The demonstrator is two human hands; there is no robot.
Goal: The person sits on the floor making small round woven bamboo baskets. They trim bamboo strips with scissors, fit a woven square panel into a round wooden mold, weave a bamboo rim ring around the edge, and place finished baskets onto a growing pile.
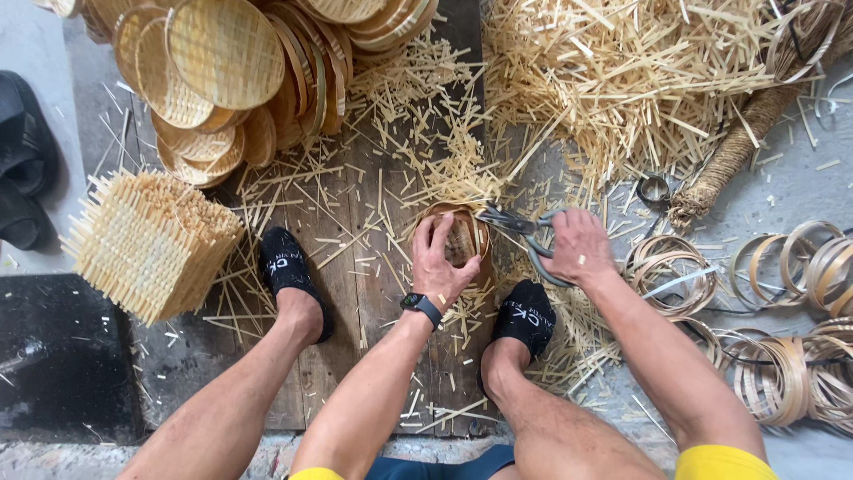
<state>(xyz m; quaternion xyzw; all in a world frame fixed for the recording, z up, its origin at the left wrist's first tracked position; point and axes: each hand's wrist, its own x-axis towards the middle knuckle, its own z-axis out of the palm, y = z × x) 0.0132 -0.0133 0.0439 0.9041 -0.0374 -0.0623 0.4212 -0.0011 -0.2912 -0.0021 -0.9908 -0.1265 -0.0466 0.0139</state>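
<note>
Shears [520, 233] sit in our right hand [579, 247], the fingers wrapped through the grey handles and the blades pointing left, their tips touching the rim of a small woven bamboo basket [462, 233]. Our left hand [439, 264] is spread over that basket from the near side, fingers curled over its rim and pressing it down; a dark watch [421, 305] circles that wrist. The basket rests on the wooden board [355, 293], close to the board's right edge and about midway along it, between our two feet in black socks: the left foot [286, 262] towards the board's middle, the right foot [526, 313] at its right edge.

Short bamboo offcuts [622, 80] are heaped beyond the board's far right corner and scattered across its surface. At the far left corner we see a stack of round woven trays [227, 53]. A block of square woven mats [151, 242] lies just off the left edge. On the floor well to the right of the board are coils of thin bamboo strip [791, 356], and a thick twisted rope [737, 151] runs away towards the upper right. A pair of dark sandals [22, 160] is at the far left.
</note>
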